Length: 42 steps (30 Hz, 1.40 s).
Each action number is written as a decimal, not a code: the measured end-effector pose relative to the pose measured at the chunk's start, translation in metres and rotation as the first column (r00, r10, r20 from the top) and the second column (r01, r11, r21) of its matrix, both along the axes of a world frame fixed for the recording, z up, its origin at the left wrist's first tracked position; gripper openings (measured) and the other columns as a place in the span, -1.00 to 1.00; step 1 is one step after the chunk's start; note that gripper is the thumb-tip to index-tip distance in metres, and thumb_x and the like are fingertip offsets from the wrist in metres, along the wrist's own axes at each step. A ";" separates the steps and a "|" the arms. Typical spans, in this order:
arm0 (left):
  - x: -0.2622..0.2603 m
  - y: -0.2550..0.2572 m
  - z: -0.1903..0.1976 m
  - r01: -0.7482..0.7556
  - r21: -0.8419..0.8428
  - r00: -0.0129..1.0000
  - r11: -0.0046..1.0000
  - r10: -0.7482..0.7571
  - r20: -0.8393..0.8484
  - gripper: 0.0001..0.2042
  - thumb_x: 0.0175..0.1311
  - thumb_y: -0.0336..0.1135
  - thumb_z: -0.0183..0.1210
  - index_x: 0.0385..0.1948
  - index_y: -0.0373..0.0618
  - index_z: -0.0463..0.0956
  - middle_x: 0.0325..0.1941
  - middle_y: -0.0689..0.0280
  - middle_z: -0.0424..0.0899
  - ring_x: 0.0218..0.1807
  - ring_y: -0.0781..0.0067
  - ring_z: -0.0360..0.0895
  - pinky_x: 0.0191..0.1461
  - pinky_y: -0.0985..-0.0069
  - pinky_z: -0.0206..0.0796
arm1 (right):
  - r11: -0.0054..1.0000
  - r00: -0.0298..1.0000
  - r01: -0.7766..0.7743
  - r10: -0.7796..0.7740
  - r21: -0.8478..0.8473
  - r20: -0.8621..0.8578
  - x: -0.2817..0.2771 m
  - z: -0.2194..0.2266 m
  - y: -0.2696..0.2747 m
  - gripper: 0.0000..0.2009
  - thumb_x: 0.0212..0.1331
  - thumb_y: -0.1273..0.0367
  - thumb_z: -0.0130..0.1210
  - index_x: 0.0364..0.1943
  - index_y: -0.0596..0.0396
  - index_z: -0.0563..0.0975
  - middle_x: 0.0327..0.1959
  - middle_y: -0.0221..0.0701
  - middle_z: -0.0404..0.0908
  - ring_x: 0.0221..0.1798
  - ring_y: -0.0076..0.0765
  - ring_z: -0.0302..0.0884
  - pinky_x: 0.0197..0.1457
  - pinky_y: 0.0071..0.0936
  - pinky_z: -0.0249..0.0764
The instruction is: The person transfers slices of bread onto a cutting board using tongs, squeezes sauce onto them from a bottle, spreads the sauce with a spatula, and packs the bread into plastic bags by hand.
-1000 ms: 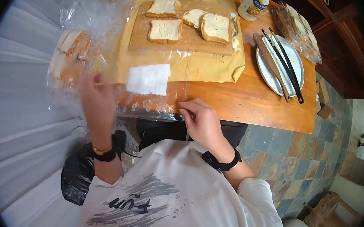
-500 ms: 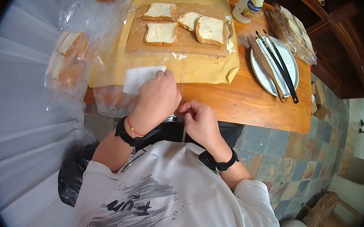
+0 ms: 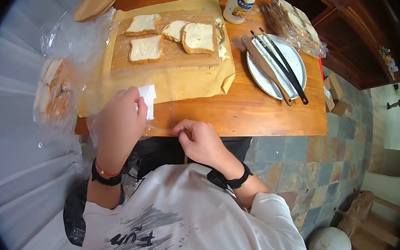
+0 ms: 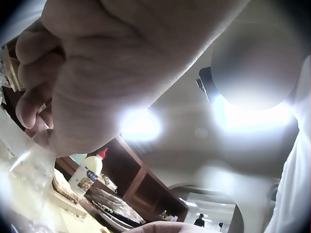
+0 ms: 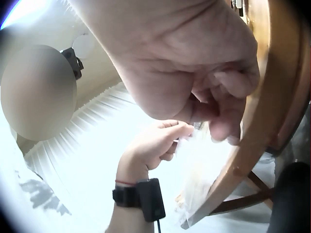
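Observation:
My left hand [image 3: 121,120] is over the table's front edge with its fingers curled, pinching a thin clear plastic film [image 4: 29,167] that stretches from its fingertips in the left wrist view. Beside it, my right hand [image 3: 199,142] pinches the film's other side at the table edge, thumb against curled fingers. Behind the left hand shows a white paper square [image 3: 148,101], partly covered by that hand. In the right wrist view the film [image 5: 194,165] hangs between the two hands. Several spread bread slices [image 3: 146,48] lie farther back on a wooden board [image 3: 122,59].
Yellow paper [image 3: 204,84] lies under the board. To the right are a white plate [image 3: 262,78] carrying a wooden spatula [image 3: 263,66] and black utensils, a sauce bottle [image 3: 240,6] and bagged bread [image 3: 298,26]. Wrapped bread [image 3: 58,87] sits at left, near a round wooden plate [image 3: 96,3].
My left hand swung from the left to beside the right hand, then drew back left with the film. The right hand stays pinching at the table edge. The head view has shifted.

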<state>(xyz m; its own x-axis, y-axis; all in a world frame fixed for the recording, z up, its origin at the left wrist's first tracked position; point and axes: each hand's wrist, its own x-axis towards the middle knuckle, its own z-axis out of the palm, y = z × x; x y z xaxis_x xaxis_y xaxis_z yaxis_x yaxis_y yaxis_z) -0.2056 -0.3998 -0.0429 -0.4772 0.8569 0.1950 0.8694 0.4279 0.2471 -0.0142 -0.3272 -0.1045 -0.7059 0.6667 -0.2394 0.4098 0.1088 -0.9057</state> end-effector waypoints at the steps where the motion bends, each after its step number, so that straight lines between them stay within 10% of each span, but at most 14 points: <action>1: 0.000 0.000 0.004 0.004 0.005 1.000 1.000 -0.004 0.000 -0.89 0.33 -0.29 0.21 -0.33 -0.10 0.55 -0.38 0.16 0.64 -0.34 0.01 0.62 -0.31 0.20 0.43 | 0.999 0.997 0.008 -0.005 0.039 -0.072 0.007 0.004 0.007 -0.79 0.25 0.48 0.04 -0.19 0.18 0.71 -0.42 -0.17 0.73 -0.38 -0.22 0.68 -0.23 -0.32 0.59; 2: 0.000 -0.001 0.009 0.006 -0.022 1.000 1.000 -0.006 0.001 -0.89 0.34 -0.30 0.20 -0.35 -0.09 0.55 -0.37 0.19 0.62 -0.35 0.02 0.62 -0.33 0.19 0.43 | 0.997 0.990 0.015 -0.004 0.076 -0.142 0.014 0.009 0.015 -0.79 0.22 0.46 0.05 -0.21 0.15 0.71 -0.41 -0.06 0.73 -0.33 0.01 0.74 -0.17 -0.22 0.62; 5: 0.000 -0.006 0.016 0.026 -0.024 1.000 0.999 -0.026 -0.003 -0.92 0.34 -0.33 0.22 -0.35 -0.08 0.57 -0.37 0.22 0.60 -0.36 0.07 0.60 -0.33 0.22 0.41 | 0.903 0.931 0.356 -0.319 0.243 -0.178 0.056 0.027 0.073 -0.80 0.33 0.46 0.04 -0.18 0.17 0.71 -0.44 -0.24 0.72 -0.40 -0.34 0.67 -0.28 -0.42 0.52; 9: -0.001 -0.010 0.015 0.079 0.085 0.996 0.993 -0.076 -0.042 -0.93 0.31 -0.33 0.28 -0.32 -0.07 0.62 -0.36 0.25 0.59 -0.37 0.13 0.60 -0.33 0.27 0.40 | 0.379 0.828 0.311 -0.558 0.872 -0.053 0.136 0.040 0.161 -0.76 0.27 0.32 0.28 -0.09 0.19 0.67 -0.09 -0.16 0.76 -0.03 -0.06 0.71 0.08 -0.18 0.55; 15: -0.002 -0.008 0.006 0.177 0.124 0.982 0.976 -0.166 -0.095 -0.93 0.30 -0.32 0.31 -0.32 -0.04 0.63 -0.33 0.27 0.57 -0.37 0.09 0.60 -0.35 0.26 0.40 | 0.613 0.715 0.130 -0.602 0.779 0.355 0.178 0.033 0.198 -0.56 0.21 0.24 0.35 0.07 0.29 0.63 0.01 -0.03 0.75 0.12 0.11 0.68 0.22 -0.16 0.54; 24: -0.006 -0.009 -0.001 0.171 0.200 0.985 0.965 -0.173 -0.008 -0.93 0.31 -0.33 0.31 -0.32 -0.06 0.63 -0.37 0.25 0.54 -0.40 0.11 0.59 -0.34 0.24 0.39 | 0.654 0.654 0.111 -0.615 0.748 0.441 0.173 0.028 0.222 -0.69 0.28 0.19 0.23 -0.09 0.13 0.71 -0.17 -0.05 0.77 -0.05 0.09 0.74 0.03 -0.10 0.58; 31: -0.010 -0.012 -0.010 0.134 0.207 0.984 0.969 -0.154 0.085 -0.90 0.34 -0.28 0.29 -0.33 -0.05 0.63 -0.37 0.22 0.55 -0.38 0.06 0.62 -0.32 0.19 0.47 | 0.852 0.852 0.523 -0.523 0.004 0.006 0.169 0.089 0.157 -0.78 0.52 0.26 0.01 -0.17 0.12 0.56 -0.46 -0.54 0.49 -0.61 -0.68 0.23 -0.58 -0.61 0.09; 37: -0.012 -0.009 -0.016 0.105 0.221 0.985 0.970 -0.132 0.115 -0.90 0.33 -0.28 0.29 -0.34 -0.05 0.63 -0.36 0.22 0.57 -0.39 0.05 0.62 -0.35 0.19 0.46 | 0.795 0.925 0.320 -0.380 -0.515 -0.012 0.141 0.070 0.077 -0.76 0.52 0.33 -0.05 0.06 0.17 0.54 -0.49 -0.44 0.44 -0.66 -0.67 0.12 -0.65 -0.68 -0.03; 42: -0.014 -0.007 -0.016 0.143 0.259 0.980 0.955 -0.174 0.100 -0.92 0.32 -0.29 0.30 -0.33 -0.03 0.62 -0.35 0.24 0.57 -0.40 0.05 0.62 -0.37 0.21 0.45 | 0.772 0.916 0.370 -0.395 -0.516 0.067 0.115 0.062 0.059 -0.76 0.52 0.32 -0.04 -0.01 0.22 0.54 -0.47 -0.43 0.49 -0.66 -0.67 0.18 -0.65 -0.64 0.03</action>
<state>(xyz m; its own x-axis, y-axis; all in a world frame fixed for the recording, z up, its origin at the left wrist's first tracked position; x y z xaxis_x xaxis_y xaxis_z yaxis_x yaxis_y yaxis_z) -0.2194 -0.4068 -0.0586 -0.3722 0.8550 0.3610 0.8782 0.1985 0.4353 0.1011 -0.2684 -0.0423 -0.4366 0.6741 -0.5958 0.2780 -0.5288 -0.8019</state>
